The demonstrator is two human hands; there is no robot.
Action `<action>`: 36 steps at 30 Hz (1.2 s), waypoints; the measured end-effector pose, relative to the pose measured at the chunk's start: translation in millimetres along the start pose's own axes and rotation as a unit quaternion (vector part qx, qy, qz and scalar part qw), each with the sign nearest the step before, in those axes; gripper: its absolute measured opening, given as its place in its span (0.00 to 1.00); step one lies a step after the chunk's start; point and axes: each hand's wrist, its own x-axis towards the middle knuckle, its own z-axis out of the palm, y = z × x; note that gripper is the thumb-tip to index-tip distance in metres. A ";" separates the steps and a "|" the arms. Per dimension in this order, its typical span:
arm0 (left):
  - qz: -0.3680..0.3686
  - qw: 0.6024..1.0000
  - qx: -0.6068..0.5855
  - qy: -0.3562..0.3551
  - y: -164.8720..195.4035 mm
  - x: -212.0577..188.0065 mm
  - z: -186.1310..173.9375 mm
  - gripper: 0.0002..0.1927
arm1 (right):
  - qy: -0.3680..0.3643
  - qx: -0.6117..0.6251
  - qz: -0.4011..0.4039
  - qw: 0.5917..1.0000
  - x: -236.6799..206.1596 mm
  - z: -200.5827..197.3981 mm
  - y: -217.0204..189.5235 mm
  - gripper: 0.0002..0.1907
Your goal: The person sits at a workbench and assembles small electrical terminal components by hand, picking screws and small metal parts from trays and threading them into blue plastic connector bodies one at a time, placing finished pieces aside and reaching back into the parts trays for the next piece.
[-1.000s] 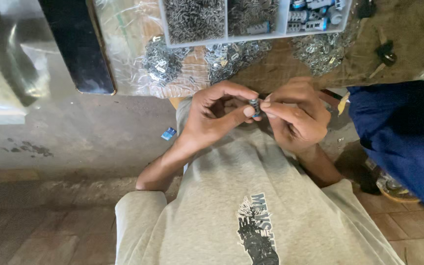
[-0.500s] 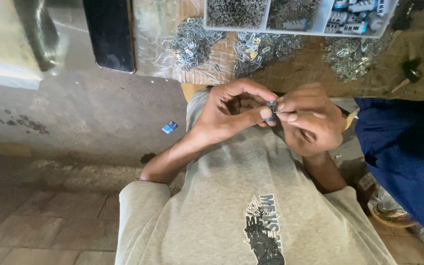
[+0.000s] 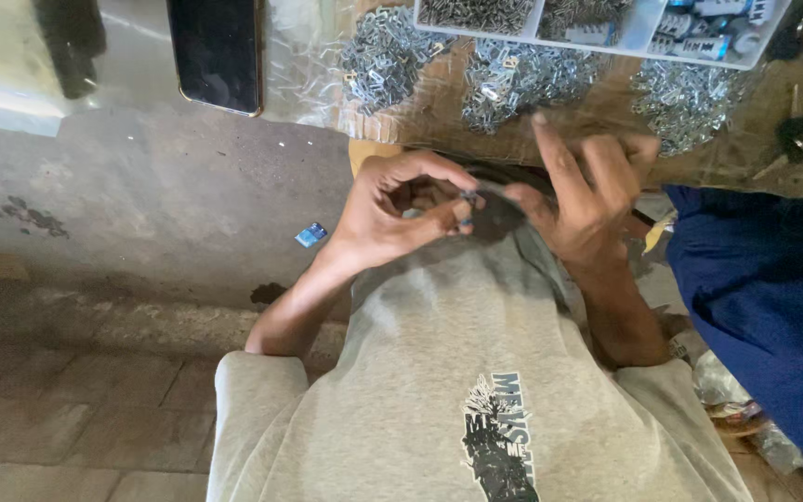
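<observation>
Pinching a tiny metal part [image 3: 467, 198] between my left hand [image 3: 392, 209] and right hand [image 3: 587, 200], just below the clip piles [image 3: 504, 79].

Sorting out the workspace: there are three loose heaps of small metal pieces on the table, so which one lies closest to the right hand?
The rightmost heap, just beyond the right hand and its raised fingertips. The middle heap and the left heap lie further left.

On the table [image 3: 439, 130] ahead of you lie heaps of small metal clips [image 3: 385, 58], and a white compartment tray [image 3: 638, 35] sits at its far edge. A dark phone [image 3: 216, 51] lies to your left. A small blue scrap [image 3: 310, 234] rests on the concrete floor [image 3: 141, 195]. Blue cloth [image 3: 773, 297] is at your right.
</observation>
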 end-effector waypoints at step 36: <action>-0.075 0.977 0.183 -0.076 14.4 27.8 -5.0 0.09 | -0.129 0.198 0.021 0.971 33.1 -26.5 9.9 0.25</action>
